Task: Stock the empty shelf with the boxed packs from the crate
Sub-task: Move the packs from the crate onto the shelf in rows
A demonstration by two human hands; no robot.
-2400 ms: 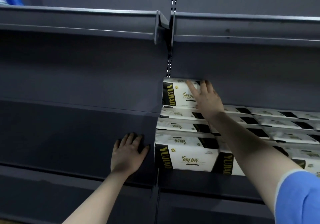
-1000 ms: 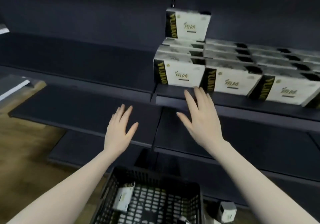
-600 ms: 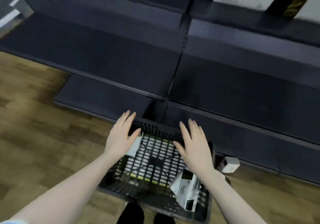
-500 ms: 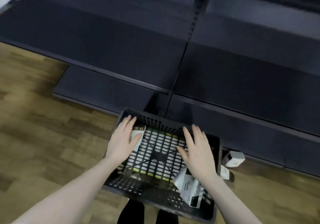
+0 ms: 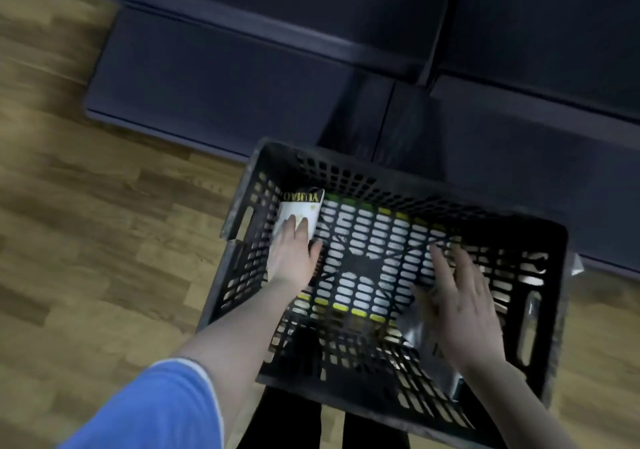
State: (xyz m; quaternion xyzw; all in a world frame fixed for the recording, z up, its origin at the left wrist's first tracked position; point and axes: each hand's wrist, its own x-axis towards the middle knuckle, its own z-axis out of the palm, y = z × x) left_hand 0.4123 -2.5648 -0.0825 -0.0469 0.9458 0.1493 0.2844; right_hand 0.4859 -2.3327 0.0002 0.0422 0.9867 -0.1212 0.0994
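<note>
A black perforated crate (image 5: pixel 332 168) stands on the floor below me. A white boxed pack (image 5: pixel 304 206) with a black and gold band leans against the crate's left inner wall. My left hand (image 5: pixel 292 254) reaches down to it, with straight fingers lying on its face and the thumb by its lower edge. A second pack (image 5: pixel 414 334) lies at the crate's near right, blurred and mostly hidden under my right hand (image 5: pixel 460 310). That hand hovers over it with fingers spread and holds nothing.
Dark empty lower shelves (image 5: pixel 207 77) run across the top of the view, just behind the crate. Wooden floor (image 5: pixel 104 223) lies to the left. A pale blurred object (image 5: pixel 577 264) peeks out past the crate's right rim. My dark trouser legs (image 5: pixel 294 417) are below the crate.
My view dropped from the stocked shelf to the crate. Both hands came down into it; the left hand now touches the left pack and the right hand hangs lower over the right pack.
</note>
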